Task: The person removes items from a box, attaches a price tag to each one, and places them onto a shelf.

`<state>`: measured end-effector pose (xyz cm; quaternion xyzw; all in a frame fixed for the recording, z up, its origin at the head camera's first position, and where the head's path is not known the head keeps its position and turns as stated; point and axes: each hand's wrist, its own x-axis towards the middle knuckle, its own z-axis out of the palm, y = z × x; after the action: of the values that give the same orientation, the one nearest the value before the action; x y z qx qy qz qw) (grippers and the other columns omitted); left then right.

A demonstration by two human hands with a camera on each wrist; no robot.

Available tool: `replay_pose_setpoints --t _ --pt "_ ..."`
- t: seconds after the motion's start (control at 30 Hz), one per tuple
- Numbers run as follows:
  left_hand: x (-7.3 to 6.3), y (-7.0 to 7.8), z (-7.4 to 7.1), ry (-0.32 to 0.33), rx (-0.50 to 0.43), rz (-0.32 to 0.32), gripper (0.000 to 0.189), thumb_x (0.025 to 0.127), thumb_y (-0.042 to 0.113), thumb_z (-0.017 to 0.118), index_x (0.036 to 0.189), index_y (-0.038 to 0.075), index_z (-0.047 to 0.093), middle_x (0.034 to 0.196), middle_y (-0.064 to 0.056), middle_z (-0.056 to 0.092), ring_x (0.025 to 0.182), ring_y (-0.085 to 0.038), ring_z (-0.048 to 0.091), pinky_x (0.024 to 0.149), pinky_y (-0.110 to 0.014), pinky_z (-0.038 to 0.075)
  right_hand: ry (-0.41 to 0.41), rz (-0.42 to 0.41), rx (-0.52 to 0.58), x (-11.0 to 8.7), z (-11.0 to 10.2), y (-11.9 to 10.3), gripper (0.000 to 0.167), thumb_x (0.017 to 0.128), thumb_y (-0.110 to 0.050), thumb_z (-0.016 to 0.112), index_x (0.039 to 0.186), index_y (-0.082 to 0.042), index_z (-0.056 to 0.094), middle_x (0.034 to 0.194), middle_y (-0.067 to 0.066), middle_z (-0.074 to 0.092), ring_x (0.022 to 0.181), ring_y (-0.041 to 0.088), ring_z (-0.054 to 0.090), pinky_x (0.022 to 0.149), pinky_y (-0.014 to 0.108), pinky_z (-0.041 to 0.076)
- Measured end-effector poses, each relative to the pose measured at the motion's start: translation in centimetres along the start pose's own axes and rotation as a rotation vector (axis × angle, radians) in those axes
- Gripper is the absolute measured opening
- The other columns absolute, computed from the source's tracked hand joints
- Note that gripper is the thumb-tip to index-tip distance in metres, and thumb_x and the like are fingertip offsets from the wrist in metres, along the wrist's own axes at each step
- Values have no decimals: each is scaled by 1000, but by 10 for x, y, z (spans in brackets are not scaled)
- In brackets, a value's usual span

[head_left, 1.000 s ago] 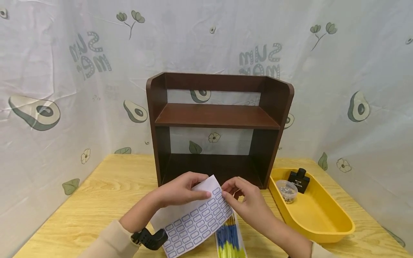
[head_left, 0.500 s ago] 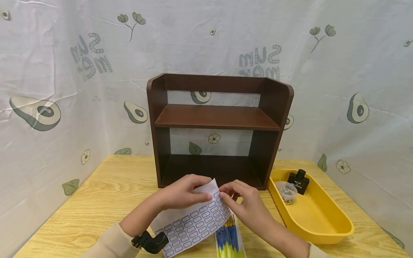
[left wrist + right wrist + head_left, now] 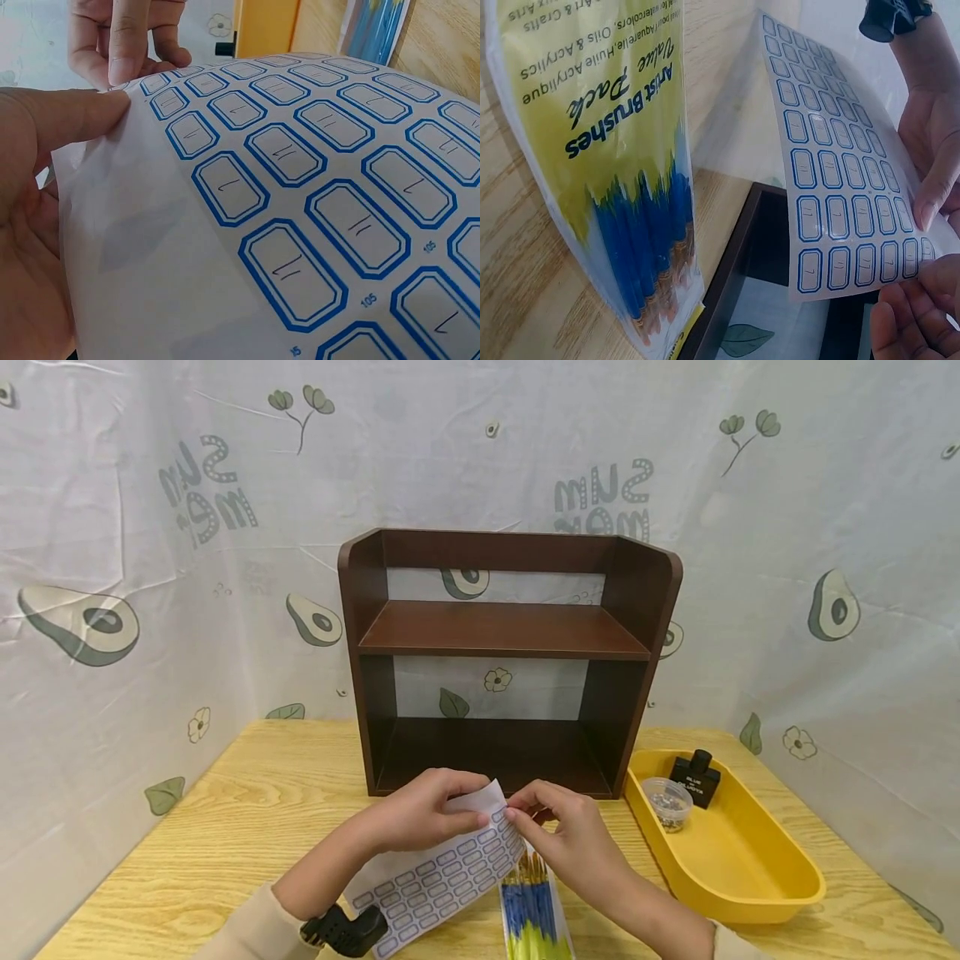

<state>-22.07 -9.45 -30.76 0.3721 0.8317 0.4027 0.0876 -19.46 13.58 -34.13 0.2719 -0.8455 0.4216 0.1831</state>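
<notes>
Left wrist view, hands [image 3: 30, 180] [image 3: 129, 34] pinching curved paper sheet [image 3: 135, 255], octagonal labels [image 3: 293, 274]

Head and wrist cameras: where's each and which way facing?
Head: on the head, facing forward and down at the shelf; left hand and right hand show.
Left: left wrist, facing across the label sheet; both hands show.
Right: right wrist, facing brush pack and label sheet; both hands show.
Both wrist views share label sheet and brush pack.
</notes>
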Motion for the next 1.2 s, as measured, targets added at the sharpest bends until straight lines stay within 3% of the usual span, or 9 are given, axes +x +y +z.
replay_pose_setpoints --t 0.6,0.87,1.07,1.2 --pt "4 3 8 42 -35 -54 10 100 12 69 109 8 71 102 -8 75 79 -11 71 77 -26 63 -19 56 -125 -2 0 -2 14 92 -8 79 94 -19 73 96 -9 74 90 5 70 82 20 62" --pt "7 3 9 47 -19 -51 9 102 9 67 109 5 70 99 -8 74 77 -9 66 70 -20 57 -20 10 -121 -2 2 1 10 93 -11 78 96 -19 73 95 -6 74 87 4 68 82 17 61" --pt "8 5 10 66 -16 -94 9 102 9 65 109 5 70 96 -6 72 76 -11 65 69 -23 56 -29 -41 -103 -1 2 4 10 96 -8 74 98 -18 71 94 -3 75 87 4 69 83 22 63" --pt "7 4 10 69 -16 -92 8 103 9 65 108 5 69 95 -6 72 76 -11 65 68 -22 54 -56 -28 -75 -1 2 5 10 96 -5 73 99 -14 70 94 -2 75 87 5 70 82 22 63"
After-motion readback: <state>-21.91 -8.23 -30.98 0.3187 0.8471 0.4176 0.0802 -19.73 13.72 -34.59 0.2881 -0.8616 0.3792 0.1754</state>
